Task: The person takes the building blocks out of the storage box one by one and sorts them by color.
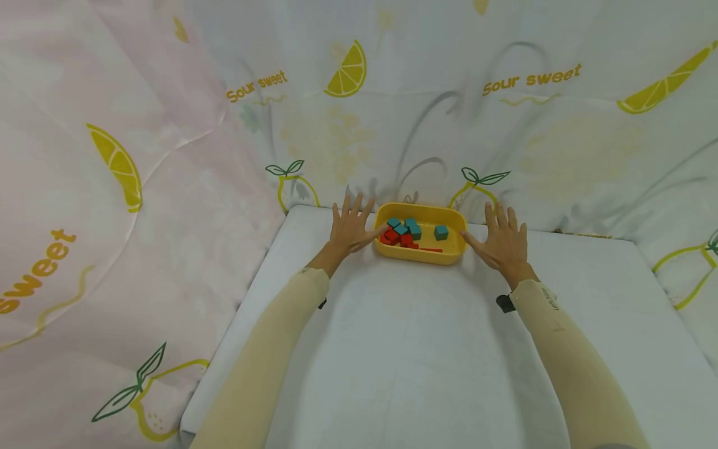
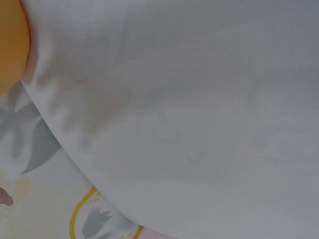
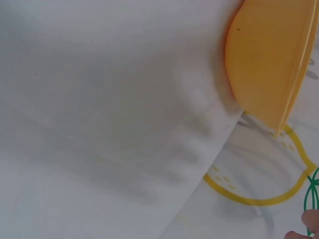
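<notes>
A yellow plastic tub stands at the far edge of the white table, holding several red blocks and teal blocks. My left hand is spread flat at its left end, the thumb reaching over the rim. On the opposite side my right hand has its fingers splayed, with the thumb tip right at the tub's right rim. Neither hand holds anything. Each wrist view shows an end of the tub, a yellow curve on the left and a yellow wall on the right; only fingertips show there.
The white tabletop stretches from the tub toward me. Directly behind the tub hangs a pale curtain with a lemon print, and it continues along the left side. Dark bands sit at the wrists below beige sleeves.
</notes>
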Demonstrator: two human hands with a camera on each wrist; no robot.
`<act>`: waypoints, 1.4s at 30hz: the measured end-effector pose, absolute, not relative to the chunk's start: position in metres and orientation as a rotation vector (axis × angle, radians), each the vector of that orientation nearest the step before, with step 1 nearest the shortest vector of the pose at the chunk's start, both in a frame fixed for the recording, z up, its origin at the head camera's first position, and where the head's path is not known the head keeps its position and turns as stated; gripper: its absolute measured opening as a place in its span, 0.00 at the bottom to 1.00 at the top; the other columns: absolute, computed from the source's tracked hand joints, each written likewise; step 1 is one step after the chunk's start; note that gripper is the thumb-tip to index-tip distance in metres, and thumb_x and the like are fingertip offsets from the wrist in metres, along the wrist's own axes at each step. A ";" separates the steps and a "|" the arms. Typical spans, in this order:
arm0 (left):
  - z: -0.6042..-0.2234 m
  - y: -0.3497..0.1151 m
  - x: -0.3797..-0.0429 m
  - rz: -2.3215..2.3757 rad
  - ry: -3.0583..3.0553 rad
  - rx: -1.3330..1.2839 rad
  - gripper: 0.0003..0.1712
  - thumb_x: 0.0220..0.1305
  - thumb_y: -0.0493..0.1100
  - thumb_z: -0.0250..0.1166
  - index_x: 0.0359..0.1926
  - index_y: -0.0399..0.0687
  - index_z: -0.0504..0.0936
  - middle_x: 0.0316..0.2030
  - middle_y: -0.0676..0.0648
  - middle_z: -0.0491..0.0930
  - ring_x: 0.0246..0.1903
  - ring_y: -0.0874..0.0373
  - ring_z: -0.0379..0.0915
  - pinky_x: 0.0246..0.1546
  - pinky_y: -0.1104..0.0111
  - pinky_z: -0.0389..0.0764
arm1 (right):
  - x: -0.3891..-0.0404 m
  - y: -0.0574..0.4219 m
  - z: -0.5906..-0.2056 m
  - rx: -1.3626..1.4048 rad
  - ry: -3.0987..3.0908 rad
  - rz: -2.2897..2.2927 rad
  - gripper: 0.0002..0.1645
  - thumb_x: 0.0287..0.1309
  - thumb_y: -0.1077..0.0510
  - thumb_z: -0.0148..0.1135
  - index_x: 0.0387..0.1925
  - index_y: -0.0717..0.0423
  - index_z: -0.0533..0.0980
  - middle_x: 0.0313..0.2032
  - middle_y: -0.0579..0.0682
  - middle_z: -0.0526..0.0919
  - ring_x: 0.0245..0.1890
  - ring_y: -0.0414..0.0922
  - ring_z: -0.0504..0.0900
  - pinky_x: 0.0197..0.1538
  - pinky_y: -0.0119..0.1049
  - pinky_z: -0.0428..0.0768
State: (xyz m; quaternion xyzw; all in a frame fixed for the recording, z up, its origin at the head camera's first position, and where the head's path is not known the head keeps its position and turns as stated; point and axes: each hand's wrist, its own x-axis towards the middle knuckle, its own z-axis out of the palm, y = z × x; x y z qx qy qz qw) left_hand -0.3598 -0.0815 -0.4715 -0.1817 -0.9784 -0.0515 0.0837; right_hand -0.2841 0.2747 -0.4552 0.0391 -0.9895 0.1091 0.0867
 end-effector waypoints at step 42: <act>-0.534 -0.044 -0.332 -1.744 -2.468 0.042 0.23 0.70 0.44 0.58 0.63 0.40 0.75 0.59 0.42 0.77 0.61 0.50 0.71 0.59 0.60 0.73 | -0.318 0.187 -0.496 -0.099 -2.745 1.076 0.19 0.60 0.58 0.65 0.43 0.70 0.73 0.28 0.55 0.71 0.23 0.47 0.69 0.25 0.36 0.69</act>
